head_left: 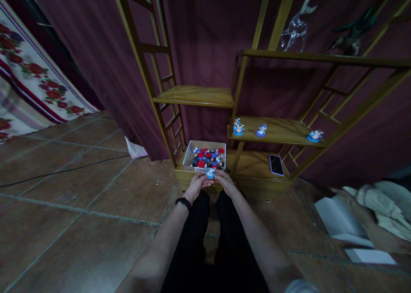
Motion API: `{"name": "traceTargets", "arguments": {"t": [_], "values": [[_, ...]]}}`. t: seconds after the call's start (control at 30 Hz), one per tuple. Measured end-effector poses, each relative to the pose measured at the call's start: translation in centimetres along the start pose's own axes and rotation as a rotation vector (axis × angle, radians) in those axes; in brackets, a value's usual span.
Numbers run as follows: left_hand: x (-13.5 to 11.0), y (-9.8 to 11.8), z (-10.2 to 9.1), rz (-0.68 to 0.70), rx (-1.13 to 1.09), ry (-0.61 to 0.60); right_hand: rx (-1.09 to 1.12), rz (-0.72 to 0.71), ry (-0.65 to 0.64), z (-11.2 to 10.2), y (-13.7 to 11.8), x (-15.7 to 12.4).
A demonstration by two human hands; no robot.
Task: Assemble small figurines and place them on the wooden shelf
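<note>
Between the fingers of both hands is a small white figurine on a round blue base, held just in front of an open box. My left hand grips it from the left, and a dark band circles that wrist. From the right, my right hand pinches the base's other side. Inside the box lies a jumble of small figurines with red, purple and dark bases. On the shelf at right stand a pair of pink-and-blue figurines, a purple-based figurine and another blue-based figurine.
The wooden shelf unit stands before a maroon curtain. A phone lies on its lowest board. Above are a clear deer ornament and a dark sculpture. White boxes sit right; a cable crosses the floor at left.
</note>
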State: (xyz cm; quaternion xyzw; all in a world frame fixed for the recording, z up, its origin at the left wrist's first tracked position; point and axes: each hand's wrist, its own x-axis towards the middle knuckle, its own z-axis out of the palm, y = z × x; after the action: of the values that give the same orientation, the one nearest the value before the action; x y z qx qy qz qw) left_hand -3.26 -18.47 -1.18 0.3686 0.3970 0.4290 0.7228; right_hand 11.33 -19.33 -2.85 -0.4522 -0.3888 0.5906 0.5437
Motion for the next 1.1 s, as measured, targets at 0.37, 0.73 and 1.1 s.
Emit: {"name": "traceTargets", "arguments": {"t": [0.37, 0.73, 1.1], "values": [[-0.06, 0.06, 0.25, -0.038, 0.075, -0.039, 0.045, 0.013, 0.027, -0.22, 0.12, 0.26], [0.35, 0.02, -0.09, -0.046, 0.106, -0.012, 0.015, 0.027, -0.028, -0.16, -0.24, -0.21], [0.0, 0.02, 0.09, -0.064, 0.013, 0.03, 0.038, 0.078, -0.071, 0.21, -0.82, -0.61]]}}
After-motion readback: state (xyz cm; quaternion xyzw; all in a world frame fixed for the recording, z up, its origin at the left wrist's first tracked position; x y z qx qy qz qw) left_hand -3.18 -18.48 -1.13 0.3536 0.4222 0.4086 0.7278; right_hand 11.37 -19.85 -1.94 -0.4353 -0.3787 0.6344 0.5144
